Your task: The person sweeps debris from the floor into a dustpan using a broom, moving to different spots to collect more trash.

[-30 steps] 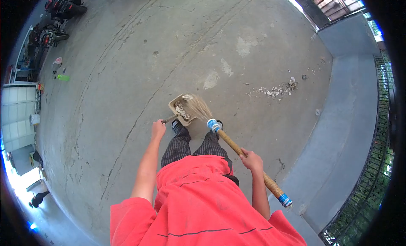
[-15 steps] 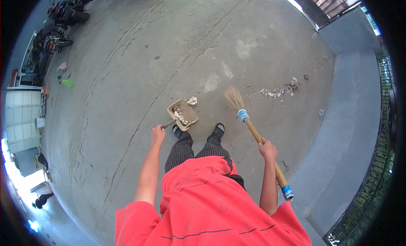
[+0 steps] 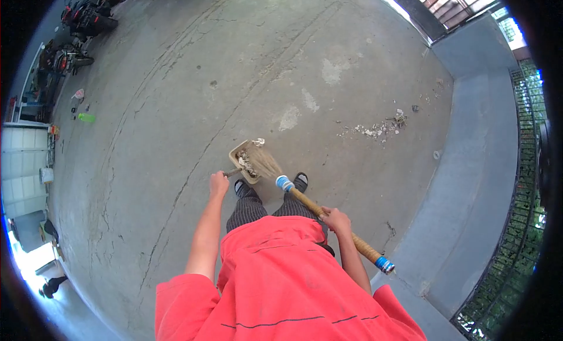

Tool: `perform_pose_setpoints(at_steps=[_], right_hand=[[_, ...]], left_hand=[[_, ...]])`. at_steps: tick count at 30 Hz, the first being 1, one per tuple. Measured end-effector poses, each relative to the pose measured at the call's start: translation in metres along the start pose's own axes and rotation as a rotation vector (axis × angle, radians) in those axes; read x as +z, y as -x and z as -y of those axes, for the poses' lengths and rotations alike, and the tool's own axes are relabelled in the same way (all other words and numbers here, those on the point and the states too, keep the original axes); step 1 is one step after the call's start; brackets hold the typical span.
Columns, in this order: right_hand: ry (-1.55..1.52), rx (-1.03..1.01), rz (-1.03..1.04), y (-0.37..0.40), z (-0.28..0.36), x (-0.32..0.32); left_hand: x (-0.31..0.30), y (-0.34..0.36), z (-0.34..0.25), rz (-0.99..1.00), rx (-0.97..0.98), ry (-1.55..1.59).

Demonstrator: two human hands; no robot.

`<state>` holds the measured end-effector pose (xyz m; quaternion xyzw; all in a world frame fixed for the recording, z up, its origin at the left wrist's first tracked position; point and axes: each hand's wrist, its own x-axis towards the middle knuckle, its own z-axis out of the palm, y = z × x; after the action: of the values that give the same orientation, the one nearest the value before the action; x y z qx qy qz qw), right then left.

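Right hand (image 3: pixel 336 219) is clenched around the shaft of a broom (image 3: pixel 305 199), and the left hand (image 3: pixel 219 184) is closed on the thin handle of a dustpan (image 3: pixel 241 159). Both tools are out over a wide, cracked concrete floor (image 3: pixel 176 106).

The broom slants from 4 o'clock up toward 11 o'clock. Its straw bristles (image 3: pixel 265 163) lie in the mouth of the dustpan, which sits on the floor at 11 o'clock from the person's feet. The broom looks light, with a stiff shaft and soft, springy bristles, and mid-shaft seems the natural place to hold it. The dustpan looks rigid and light. It is probably best held at the handle's end and kept level, since the grit (image 3: pixel 246 164) inside could spill.

A strip of loose rubble (image 3: pixel 375 129) lies well apart at 2 o'clock. A paper scrap (image 3: pixel 258 142) sits just beside the pan's far rim.
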<state>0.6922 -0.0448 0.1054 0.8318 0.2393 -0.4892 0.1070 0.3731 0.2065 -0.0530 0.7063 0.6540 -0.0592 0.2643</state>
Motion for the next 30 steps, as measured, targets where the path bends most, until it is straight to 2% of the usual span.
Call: perform_pose_setpoints(at_steps=[4, 6, 8, 10, 12, 17, 21, 25, 30], right_hand=[[-0.032, 0.027, 0.056, 0.029, 0.019, -0.025], [0.066, -0.103, -0.104, 0.030, 0.010, -0.028], [0.105, -0.092, -0.142, 0.030, 0.012, -0.035], [0.148, -0.088, -0.182, 0.031, 0.022, -0.046], [0.250, -0.134, -0.339, 0.029, 0.036, -0.054], [0.321, -0.125, -0.428, -0.009, 0.084, -0.056], [0.424, -0.172, -0.473, -0.055, 0.098, -0.039], [0.532, -0.158, -0.431, -0.062, 0.103, -0.028], [0.520, -0.294, -0.300, -0.016, 0.080, -0.033]], left_hand=[[-0.006, 0.007, 0.022, 0.007, 0.010, 0.002], [-0.008, 0.008, 0.034, 0.030, 0.014, 0.019], [-0.005, 0.010, 0.044, 0.054, 0.013, 0.042], [-0.003, 0.012, 0.050, -0.010, 0.005, 0.044], [-0.002, 0.011, 0.049, -0.025, 0.006, 0.062], [-0.007, 0.010, 0.032, -0.034, -0.040, 0.137], [0.005, 0.006, 0.026, -0.086, -0.006, 0.148], [0.001, 0.005, 0.024, -0.046, -0.036, 0.163], [-0.010, 0.009, 0.021, -0.077, -0.017, 0.197]])
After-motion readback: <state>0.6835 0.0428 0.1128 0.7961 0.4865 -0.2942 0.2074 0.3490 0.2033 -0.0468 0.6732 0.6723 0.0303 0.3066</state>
